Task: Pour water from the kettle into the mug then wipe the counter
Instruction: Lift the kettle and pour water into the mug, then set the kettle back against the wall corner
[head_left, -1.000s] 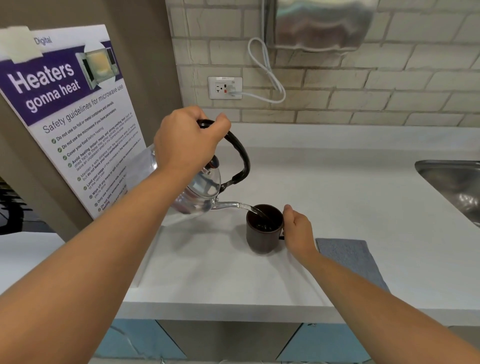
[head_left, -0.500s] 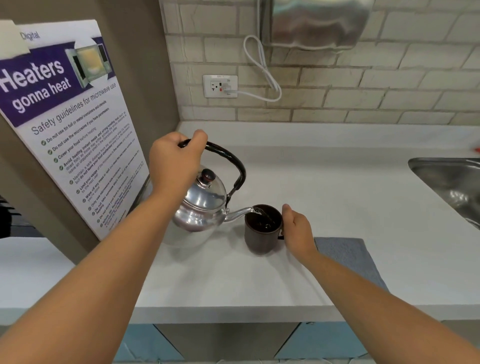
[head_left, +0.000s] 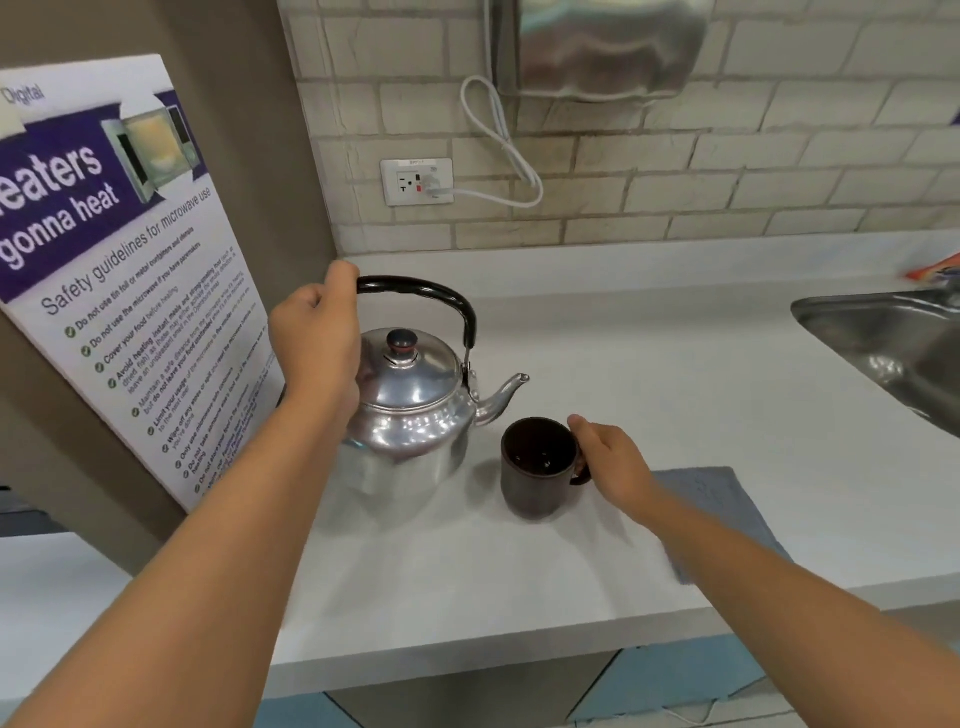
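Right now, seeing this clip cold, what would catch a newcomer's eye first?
The shiny metal kettle sits upright left of centre on the white counter, with the left hand gripping its black handle. Just right of it stands a dark brown mug, the right hand at its handle. A grey cloth lies flat under that forearm, and a purple microwave-safety poster fills the left wall.

We see the rounded steel kettle (head_left: 410, 410) left of the dark brown mug (head_left: 537, 467), the grey folded cloth (head_left: 722, 509) right of it near the white counter's (head_left: 675, 364) front edge.
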